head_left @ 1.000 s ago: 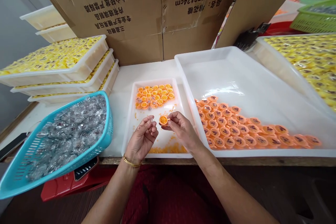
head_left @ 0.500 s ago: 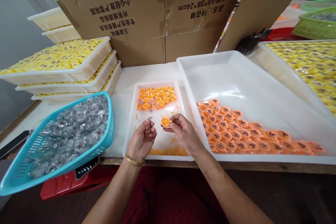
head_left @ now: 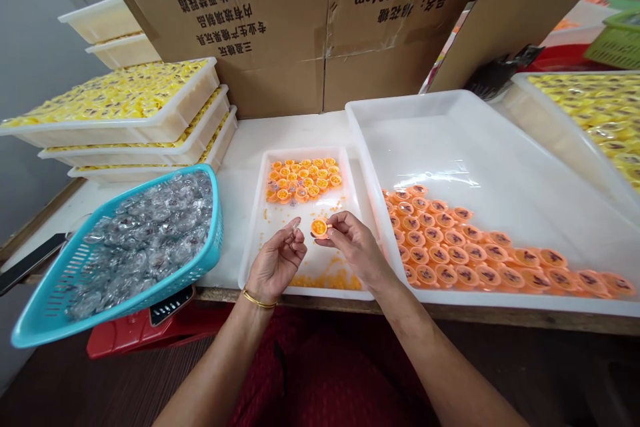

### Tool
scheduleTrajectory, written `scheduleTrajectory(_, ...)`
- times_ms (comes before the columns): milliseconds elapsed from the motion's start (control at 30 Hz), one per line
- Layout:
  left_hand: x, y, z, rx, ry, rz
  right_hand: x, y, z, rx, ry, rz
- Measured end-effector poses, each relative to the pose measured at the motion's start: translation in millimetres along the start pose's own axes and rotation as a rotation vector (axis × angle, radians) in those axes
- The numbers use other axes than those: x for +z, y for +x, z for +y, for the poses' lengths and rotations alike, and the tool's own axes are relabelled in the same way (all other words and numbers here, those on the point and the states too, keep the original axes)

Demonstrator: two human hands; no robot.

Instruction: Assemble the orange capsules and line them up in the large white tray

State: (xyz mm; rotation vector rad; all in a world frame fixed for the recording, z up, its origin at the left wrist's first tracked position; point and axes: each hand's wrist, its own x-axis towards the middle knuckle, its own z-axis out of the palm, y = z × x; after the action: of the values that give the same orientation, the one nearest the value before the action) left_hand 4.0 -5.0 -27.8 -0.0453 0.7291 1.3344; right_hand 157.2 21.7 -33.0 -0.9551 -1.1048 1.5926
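Between the thumb and fingers of my right hand [head_left: 353,240] is a small orange cup [head_left: 319,227], its open top facing up and filled with yellow-orange beads. My left hand [head_left: 279,259], wearing a gold bangle, is closed in a pinch on a small clear piece [head_left: 296,227] whose kind I cannot make out. The two hands are a little apart above a small white tray [head_left: 280,240]. At that tray's far end stand several filled orange cups [head_left: 305,177]. Loose orange beads [head_left: 330,279] lie along its near edge.
On the right, a large white tray [head_left: 420,127] holds rows of orange cups with printed lids [head_left: 450,255]. A blue basket [head_left: 216,240] of clear plastic pieces stands left, before stacked trays of yellow items [head_left: 135,97]. A cardboard box [head_left: 280,73] walls off the back.
The camera view has shifted slightly. My left hand has turned a little, with its fingers tilted more toward the cup. The right hand keeps its hold on the cup.
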Motion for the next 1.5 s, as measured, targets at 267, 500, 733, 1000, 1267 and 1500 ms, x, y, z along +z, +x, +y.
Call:
scheduleTrajectory(267, -3.8, -7, 1, 0.062, 0.163, -0.074, 1, -1, -1, 0.014, 0.006, -0.026)
scheduleTrajectory(500, -6.1, -10, 3, 0.153, 0.331, -0.066, 0, 0, -1, 0.022, -0.026, -0.024)
scheduleTrajectory(733, -10.5, -10, 3, 0.181, 0.34, -0.099, 0, 0, -1, 0.015, -0.017, -0.025)
scheduleTrajectory(1000, -6.9, -9, 6, 0.142, 0.33, -0.091, -1, 0, 1, 0.027, -0.019, -0.036)
scheduleTrajectory(1267, -1.1, -3, 1, 0.094, 0.25, 0.045, -1, -1, -1, 0.012, -0.012, -0.029)
scheduleTrajectory(1500, 4.6, -3, -8, 0.069, 0.138, 0.132, -1, 1, 2, 0.002, -0.008, -0.01)
